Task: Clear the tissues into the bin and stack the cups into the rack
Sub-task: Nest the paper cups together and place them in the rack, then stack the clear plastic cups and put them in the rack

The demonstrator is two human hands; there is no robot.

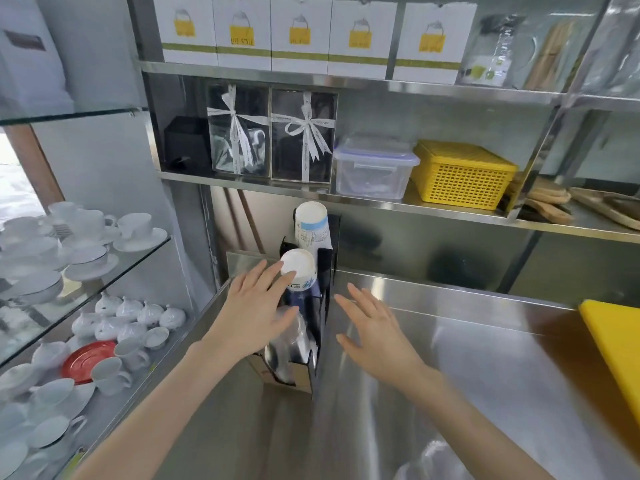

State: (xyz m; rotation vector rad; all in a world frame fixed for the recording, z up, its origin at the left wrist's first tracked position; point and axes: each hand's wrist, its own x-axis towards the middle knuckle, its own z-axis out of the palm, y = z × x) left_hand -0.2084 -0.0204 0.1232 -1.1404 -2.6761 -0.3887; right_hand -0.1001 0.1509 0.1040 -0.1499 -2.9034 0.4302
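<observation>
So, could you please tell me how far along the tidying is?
Two paper cup stacks already stand upside down in the black rack. The left hand touches the front stack; the right hand hovers open. No tissues or bin are in view, so that part is unclear.

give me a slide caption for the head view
Left hand touches an upturned paper cup in the black rack; right hand hovers open over the steel counter.

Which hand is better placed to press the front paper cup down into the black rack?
Probably left. The left hand has its fingertips at the front cup in the rack. The right hand is open beside the rack over the steel counter, touching no cup.
</observation>
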